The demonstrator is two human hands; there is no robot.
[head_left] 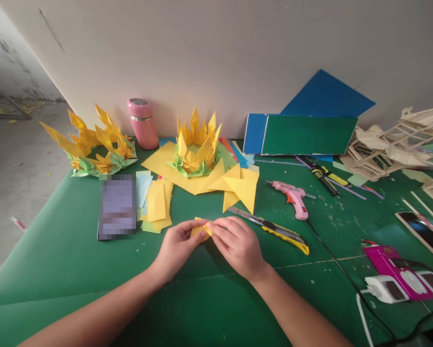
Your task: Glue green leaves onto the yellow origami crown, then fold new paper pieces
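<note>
Between my hands is a small folded piece of yellow paper point(199, 232), held just above the green table. My left hand point(178, 246) pinches it from the left, thumb in front. From the right, the fingertips of my right hand point(240, 243) press on its upper corner, and they hide part of it. Loose yellow paper pieces point(156, 202) lie just beyond my left hand. Past my right hand rests a yellow utility knife point(274, 229) with its blade out. Behind, a folded yellow paper crown point(196, 154) with green paper leaves stands on flat yellow sheets point(162, 161).
A second paper crown point(100, 149) and a pink flask point(143, 124) stand at the back left. A pixelated dark device point(117, 207) lies left. To the right are a pink glue gun point(293, 196) with a trailing cord, a magenta power strip point(397, 272) and a wooden stick model point(386, 149).
</note>
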